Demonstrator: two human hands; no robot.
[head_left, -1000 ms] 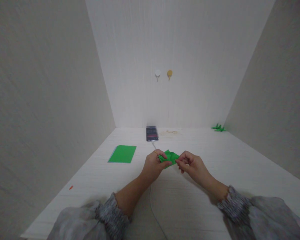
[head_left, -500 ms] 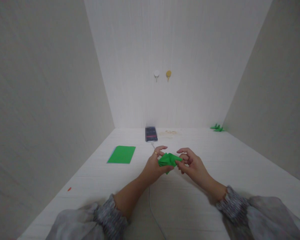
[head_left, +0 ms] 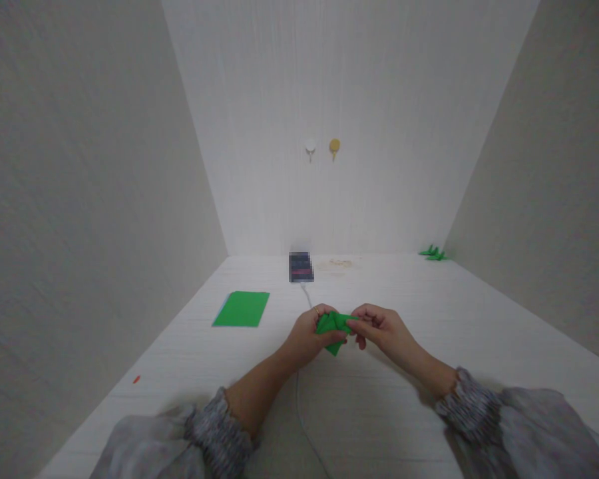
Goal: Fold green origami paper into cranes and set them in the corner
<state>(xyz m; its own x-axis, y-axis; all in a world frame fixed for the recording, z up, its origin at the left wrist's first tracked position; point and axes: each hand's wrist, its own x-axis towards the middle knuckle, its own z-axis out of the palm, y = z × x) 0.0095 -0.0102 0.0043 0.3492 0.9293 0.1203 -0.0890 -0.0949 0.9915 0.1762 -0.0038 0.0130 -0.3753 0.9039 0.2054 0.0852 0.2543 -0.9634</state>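
A small, partly folded piece of green paper (head_left: 333,330) is held above the white table (head_left: 409,372) between both hands. My left hand (head_left: 307,336) grips its left side with curled fingers; a ring shows on one finger. My right hand (head_left: 382,330) pinches the paper's right edge, fingers pressed together. The two hands nearly touch over the paper, and most of it is hidden by the fingers.
A flat stack of green paper sheets (head_left: 241,309) lies to the left. A phone (head_left: 300,267) stands at the back with a white cable (head_left: 304,412) running toward me. Folded green paper figures (head_left: 432,253) sit in the far right corner. Two wall hooks (head_left: 322,148) hang above. Walls close in on both sides.
My hands have drawn together over the green paper. The left fingers, spread half a second ago, have curled round it, and the paper looks more compact.
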